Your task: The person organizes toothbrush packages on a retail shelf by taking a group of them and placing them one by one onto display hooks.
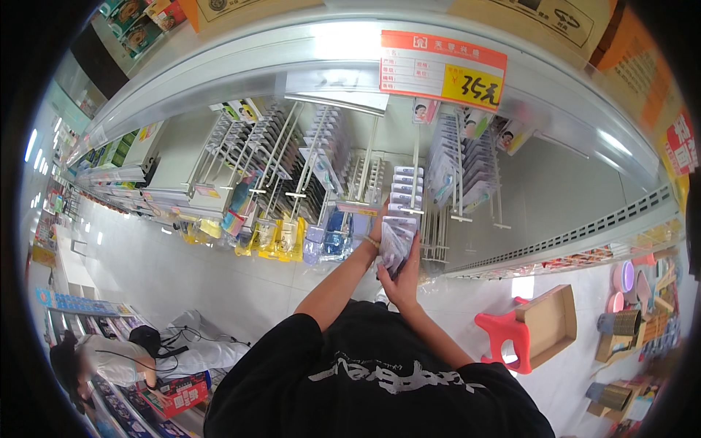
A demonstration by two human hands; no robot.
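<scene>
A row of clear blister packs (398,237) with white top cards hangs from a metal hook in front of me. The lower, nearest packs are bunched together and tilted. My right hand (401,286) is closed around this bunch, thumb on the near left side and fingers along the right. My left hand (378,228), with a band at the wrist, reaches up along the left side of the same packs. Its fingers are mostly hidden behind them. What the packs contain is too small to make out.
Other hooks carry rows of carded packs (325,146) on the left and more packs (467,160) on the right. A price sign (442,69) hangs from the shelf edge above. A red stool (504,332) with a cardboard box (548,325) stands right; another person (117,361) crouches lower left.
</scene>
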